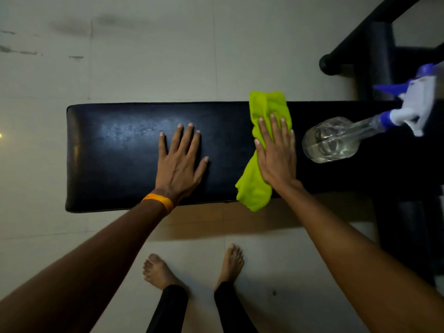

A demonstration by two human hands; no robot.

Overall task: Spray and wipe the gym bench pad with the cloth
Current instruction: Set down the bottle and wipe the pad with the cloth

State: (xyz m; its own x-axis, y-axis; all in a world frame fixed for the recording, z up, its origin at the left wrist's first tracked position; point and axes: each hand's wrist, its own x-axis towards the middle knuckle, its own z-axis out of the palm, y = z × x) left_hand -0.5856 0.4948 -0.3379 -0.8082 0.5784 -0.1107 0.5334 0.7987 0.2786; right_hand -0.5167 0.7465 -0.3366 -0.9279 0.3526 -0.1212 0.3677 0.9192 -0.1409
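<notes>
- The yellow-green cloth (262,150) lies across the black bench pad (115,159), its near end hanging over the front edge.
- The right hand (276,155) presses flat on the cloth, fingers extended, palm down, not gripping.
- The left hand (180,159) lies open and spread on bare pad, well left of the cloth, with an orange wristband (159,201).
- A clear spray bottle (336,138) with a blue-and-white trigger head lies on its side just right of the right hand.
- Bare feet (230,263) stand on the pale floor (72,236) below.
</notes>
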